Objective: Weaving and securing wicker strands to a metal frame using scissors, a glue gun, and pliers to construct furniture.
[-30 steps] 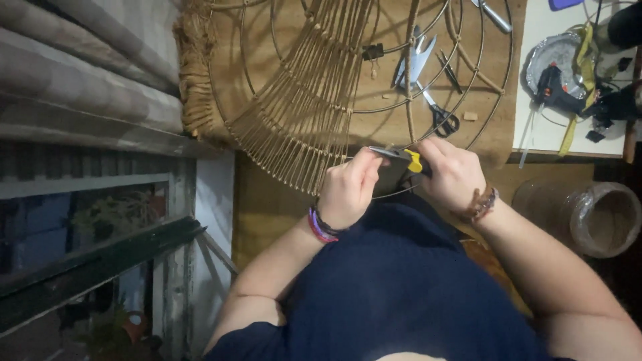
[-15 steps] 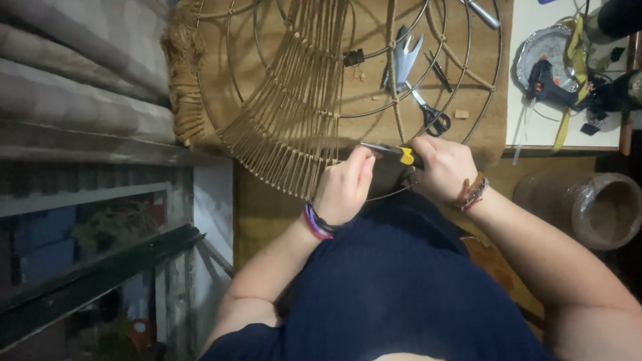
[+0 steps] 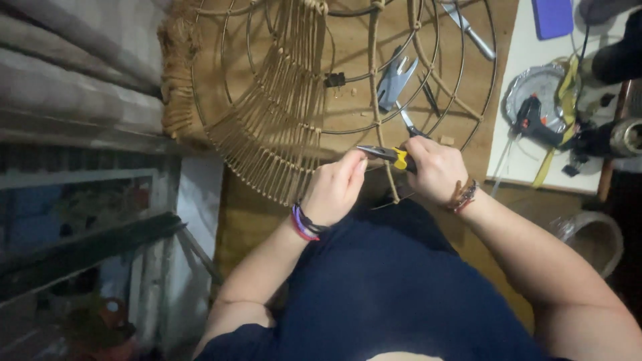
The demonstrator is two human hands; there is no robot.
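A round wire frame (image 3: 428,113) partly wound with tan cord (image 3: 274,127) lies on a wooden table (image 3: 491,40) in front of me. My right hand (image 3: 435,170) grips pliers with yellow and black handles (image 3: 391,155), their jaws pointing left at the frame's lower rim. My left hand (image 3: 334,187) pinches the rim just left of the jaws, next to the woven section. Bracelets sit on both wrists.
Other pliers (image 3: 394,83) and a metal tool (image 3: 468,30) lie on the table inside the frame. A white board (image 3: 528,140) at right holds a glue gun (image 3: 535,120), a foil dish and a purple item (image 3: 552,17). A clear container (image 3: 588,241) stands lower right.
The view has shifted slightly; the frame and hands sit a bit higher and to the right. Both hands keep their hold at the frame's lower rim.
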